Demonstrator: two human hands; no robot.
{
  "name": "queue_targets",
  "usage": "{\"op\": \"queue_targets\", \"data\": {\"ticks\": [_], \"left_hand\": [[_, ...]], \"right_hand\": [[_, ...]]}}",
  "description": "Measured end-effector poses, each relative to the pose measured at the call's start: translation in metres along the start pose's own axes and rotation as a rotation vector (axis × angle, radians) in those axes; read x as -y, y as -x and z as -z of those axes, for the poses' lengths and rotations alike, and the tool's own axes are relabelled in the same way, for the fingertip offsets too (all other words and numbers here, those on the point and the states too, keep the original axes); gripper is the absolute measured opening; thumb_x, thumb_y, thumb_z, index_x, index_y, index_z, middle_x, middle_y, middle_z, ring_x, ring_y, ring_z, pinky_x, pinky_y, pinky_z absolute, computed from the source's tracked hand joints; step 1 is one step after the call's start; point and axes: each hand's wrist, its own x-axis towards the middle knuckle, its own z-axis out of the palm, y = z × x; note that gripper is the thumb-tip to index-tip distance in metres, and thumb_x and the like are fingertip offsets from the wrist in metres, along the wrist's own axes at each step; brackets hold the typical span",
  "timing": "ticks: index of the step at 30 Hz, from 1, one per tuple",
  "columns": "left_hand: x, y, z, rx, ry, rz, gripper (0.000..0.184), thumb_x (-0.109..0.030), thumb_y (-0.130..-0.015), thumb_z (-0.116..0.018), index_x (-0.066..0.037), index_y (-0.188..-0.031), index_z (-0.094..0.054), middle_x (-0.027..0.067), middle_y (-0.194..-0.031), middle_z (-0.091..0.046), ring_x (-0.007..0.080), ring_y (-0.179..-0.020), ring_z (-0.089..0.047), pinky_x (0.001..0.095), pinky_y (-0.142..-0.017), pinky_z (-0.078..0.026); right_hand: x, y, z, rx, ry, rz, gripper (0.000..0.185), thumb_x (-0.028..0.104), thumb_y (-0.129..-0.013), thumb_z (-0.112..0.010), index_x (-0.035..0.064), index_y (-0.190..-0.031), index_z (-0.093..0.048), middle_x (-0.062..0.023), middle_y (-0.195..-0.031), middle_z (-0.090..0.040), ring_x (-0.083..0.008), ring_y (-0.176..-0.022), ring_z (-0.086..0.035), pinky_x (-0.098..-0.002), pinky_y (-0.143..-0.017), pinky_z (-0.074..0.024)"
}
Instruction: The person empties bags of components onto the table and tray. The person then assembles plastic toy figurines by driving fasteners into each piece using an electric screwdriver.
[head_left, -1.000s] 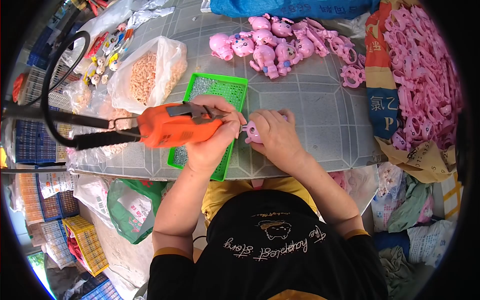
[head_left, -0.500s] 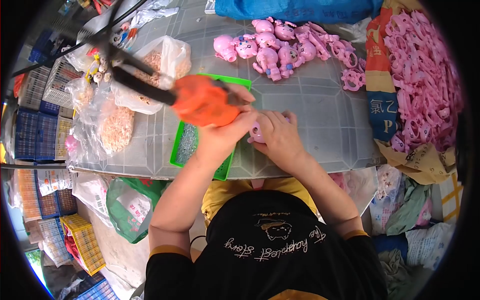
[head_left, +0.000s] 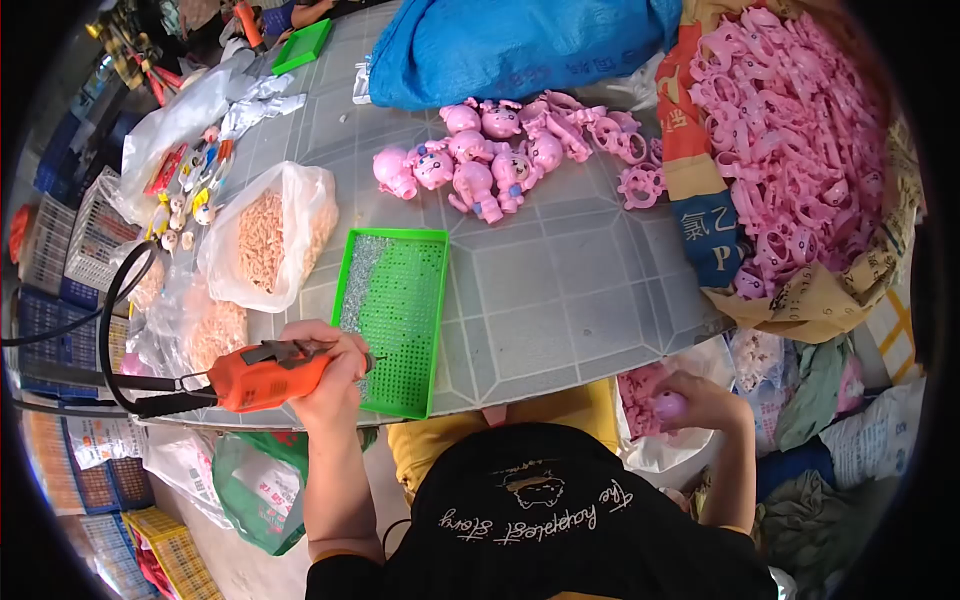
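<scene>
My left hand [head_left: 338,388] is closed around an orange electric screwdriver [head_left: 262,380], held level with its tip pointing right. It hovers over the near left corner of a green tray [head_left: 432,340], which holds small silvery screws [head_left: 362,285] along its left side. Off the table's front edge, my right hand [head_left: 712,402] grips a rounded pink toy part [head_left: 669,405]. That hand is low, over an open white bag [head_left: 655,457] with pink pieces [head_left: 640,393] inside. The fingertips of the right hand are partly hidden.
Several pink toy figures [head_left: 475,150] lie at the table's back, before a blue sack [head_left: 520,60]. A large sack of pink parts [head_left: 800,150] stands right. A plastic bag of peach-coloured pieces [head_left: 262,240] sits left. Black cables [head_left: 105,320] run to the screwdriver. Crates [head_left: 170,520] stand lower left.
My hands were together over the tray at the pink toy. Now the left has drawn back left with the screwdriver, and the right has carried the toy part down to the bag.
</scene>
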Motion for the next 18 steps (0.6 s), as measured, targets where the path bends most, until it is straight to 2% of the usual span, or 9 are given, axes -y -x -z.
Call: {"op": "queue_targets", "data": {"ticks": [2,5,8,10,12,15,18], "left_hand": [[0.0,0.0,0.001,0.007,0.01,0.001,0.029,0.009,-0.068,-0.054,0.001,-0.096,-0.048,0.0062,-0.059,-0.049,0.0151,-0.051,-0.048,0.035,-0.066,-0.048],[-0.003,0.0,0.0,-0.014,0.008,0.015,0.03,0.008,-0.069,-0.054,0.002,-0.097,-0.048,0.0062,-0.059,-0.05,0.0152,-0.051,-0.048,0.0348,-0.066,-0.048],[-0.003,0.004,-0.001,-0.023,-0.004,0.029,0.03,0.008,-0.069,-0.055,0.002,-0.098,-0.048,0.0064,-0.06,-0.05,0.0157,-0.053,-0.049,0.0342,-0.066,-0.048],[-0.004,0.005,-0.006,-0.033,0.024,0.046,0.03,0.008,-0.069,-0.055,0.002,-0.097,-0.049,0.0067,-0.061,-0.051,0.0164,-0.054,-0.051,0.0337,-0.065,-0.049],[-0.001,0.01,-0.008,-0.058,-0.024,0.07,0.03,0.009,-0.066,-0.053,-0.001,-0.094,-0.049,0.0068,-0.06,-0.051,0.0176,-0.052,-0.051,0.0343,-0.063,-0.048],[-0.004,0.017,-0.01,-0.099,-0.068,0.098,0.032,0.012,-0.064,-0.053,-0.002,-0.092,-0.05,0.0077,-0.06,-0.052,0.0184,-0.051,-0.051,0.0348,-0.062,-0.048],[-0.008,0.022,-0.004,-0.049,-0.085,0.064,0.031,0.012,-0.065,-0.053,-0.001,-0.093,-0.05,0.0082,-0.06,-0.052,0.0179,-0.051,-0.051,0.0335,-0.062,-0.047]], "right_hand": [[-0.034,0.008,-0.017,0.018,0.085,-0.28,0.056,0.028,-0.069,-0.079,0.0106,-0.119,-0.061,-0.0135,-0.124,-0.056,-0.0302,-0.11,-0.056,-0.0379,-0.096,-0.045],[-0.026,0.004,-0.017,-0.084,0.084,-0.151,0.05,0.03,-0.073,-0.077,0.0095,-0.116,-0.061,-0.0138,-0.115,-0.061,-0.0286,-0.104,-0.06,-0.037,-0.09,-0.0472],[0.054,-0.037,0.022,0.156,-0.074,0.12,0.042,0.03,-0.077,-0.073,0.007,-0.111,-0.061,-0.0147,-0.102,-0.065,-0.0293,-0.093,-0.063,-0.0375,-0.082,-0.0496],[0.089,-0.081,0.022,-0.088,-0.033,0.309,0.035,0.029,-0.081,-0.07,0.0064,-0.107,-0.062,-0.0142,-0.091,-0.066,-0.0307,-0.085,-0.064,-0.0375,-0.075,-0.0503],[0.121,-0.14,0.025,-0.379,-0.013,0.309,0.036,0.03,-0.081,-0.069,0.0026,-0.103,-0.059,-0.0174,-0.092,-0.065,-0.0324,-0.085,-0.064,-0.0391,-0.074,-0.0505],[0.16,-0.226,0.023,-0.842,0.177,0.246,0.038,0.03,-0.079,-0.072,0.0012,-0.099,-0.057,-0.0189,-0.09,-0.064,-0.0337,-0.086,-0.064,-0.0417,-0.073,-0.0506],[0.173,-0.278,0.023,-0.916,0.378,0.247,0.039,0.029,-0.076,-0.074,0.002,-0.096,-0.055,-0.0194,-0.093,-0.063,-0.0354,-0.085,-0.064,-0.0447,-0.072,-0.0507]]}}
